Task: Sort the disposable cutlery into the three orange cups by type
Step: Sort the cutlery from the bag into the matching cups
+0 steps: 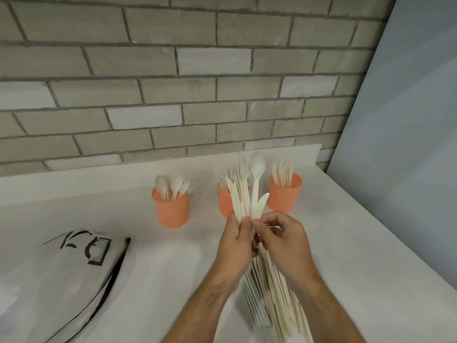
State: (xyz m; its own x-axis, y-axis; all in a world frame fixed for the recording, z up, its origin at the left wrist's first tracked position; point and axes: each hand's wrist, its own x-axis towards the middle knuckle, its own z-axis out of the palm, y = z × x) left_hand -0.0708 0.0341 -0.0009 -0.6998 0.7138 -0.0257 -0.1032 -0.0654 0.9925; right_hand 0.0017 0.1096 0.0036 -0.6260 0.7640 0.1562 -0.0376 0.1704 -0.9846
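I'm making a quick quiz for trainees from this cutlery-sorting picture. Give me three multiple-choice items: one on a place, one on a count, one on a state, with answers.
1. Which cup holds spoons?
A. left cup
B. middle cup
C. right cup

2. How many orange cups stand on the counter?
A. two
B. three
C. four

3. What are the hands doing?
A. resting flat on the counter
B. both gripping a bundle of cutlery
C. lifting the bag

Answers:
1 A: spoon bowls stick out of the left cup.
2 B: the left cup, middle cup and right cup are all there is.
3 B: the left hand and right hand curl round the bundle of cutlery.
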